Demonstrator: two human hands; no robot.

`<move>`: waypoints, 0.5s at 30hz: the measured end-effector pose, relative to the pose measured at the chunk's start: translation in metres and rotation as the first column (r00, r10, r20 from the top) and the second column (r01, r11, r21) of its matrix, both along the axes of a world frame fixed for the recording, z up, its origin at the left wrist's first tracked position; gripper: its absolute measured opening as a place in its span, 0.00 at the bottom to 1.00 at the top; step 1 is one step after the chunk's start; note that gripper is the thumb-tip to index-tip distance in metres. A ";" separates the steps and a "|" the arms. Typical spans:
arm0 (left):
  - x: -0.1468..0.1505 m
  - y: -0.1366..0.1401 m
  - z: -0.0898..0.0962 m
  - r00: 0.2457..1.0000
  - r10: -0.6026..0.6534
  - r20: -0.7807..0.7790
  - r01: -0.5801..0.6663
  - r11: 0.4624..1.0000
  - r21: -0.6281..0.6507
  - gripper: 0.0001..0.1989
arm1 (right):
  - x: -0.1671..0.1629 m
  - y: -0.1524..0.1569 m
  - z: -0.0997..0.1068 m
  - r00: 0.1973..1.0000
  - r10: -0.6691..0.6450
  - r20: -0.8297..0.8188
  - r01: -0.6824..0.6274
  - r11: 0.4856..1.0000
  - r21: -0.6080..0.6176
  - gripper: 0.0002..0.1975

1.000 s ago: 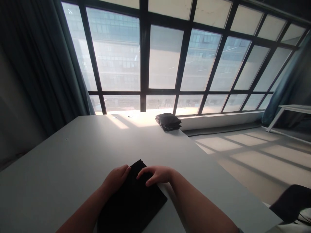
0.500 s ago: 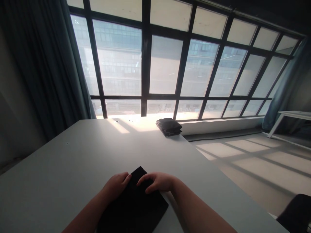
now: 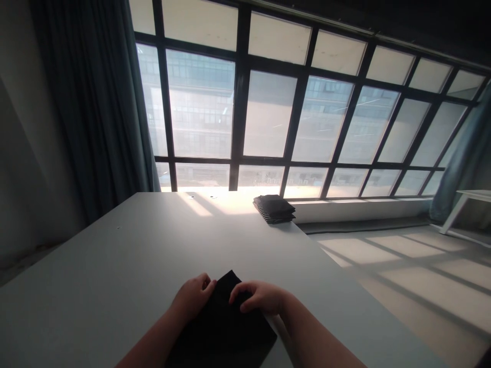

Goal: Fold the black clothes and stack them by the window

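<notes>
A flat, black, fabric-like folded piece [image 3: 226, 327] lies on the white table in front of me, one corner pointing away. At its upper left edge, my left hand [image 3: 195, 295] is closed with curled fingers and appears to grip that edge. My right hand [image 3: 263, 297] hovers over or rests on the upper right side, fingers bent and thumb apart from the index finger. Nothing shows between those fingers. The lower end of the black piece runs out of view at the bottom.
On the white table [image 3: 169, 250], a stack of dark folded pieces [image 3: 274, 208] with striped edges sits near the far right edge. Beyond it are large windows and a dark curtain [image 3: 95, 112]. Another white table [image 3: 473, 195] stands at right.
The view has shifted a little, so everything appears lower and further right. Both hands stay at the black piece; the left fingers look slightly more curled.
</notes>
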State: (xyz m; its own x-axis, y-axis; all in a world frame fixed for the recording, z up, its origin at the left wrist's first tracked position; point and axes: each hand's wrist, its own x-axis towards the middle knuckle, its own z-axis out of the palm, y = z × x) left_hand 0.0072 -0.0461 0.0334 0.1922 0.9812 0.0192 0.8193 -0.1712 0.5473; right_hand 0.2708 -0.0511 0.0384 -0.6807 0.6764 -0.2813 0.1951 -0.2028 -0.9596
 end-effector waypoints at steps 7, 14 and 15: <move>-0.006 -0.002 0.005 0.983 -0.138 0.118 0.131 0.989 0.065 0.18 | 0.007 0.003 0.043 0.960 0.106 0.258 -0.175 0.950 0.260 0.19; -0.011 0.000 0.000 0.959 -0.217 0.181 0.200 0.974 0.107 0.24 | 0.012 0.019 0.177 0.735 0.321 0.597 -0.594 0.729 0.339 0.17; -0.011 0.000 0.000 0.968 -0.212 0.135 0.197 0.973 0.119 0.21 | 0.011 0.022 0.193 0.701 0.348 0.622 -0.638 0.695 0.332 0.16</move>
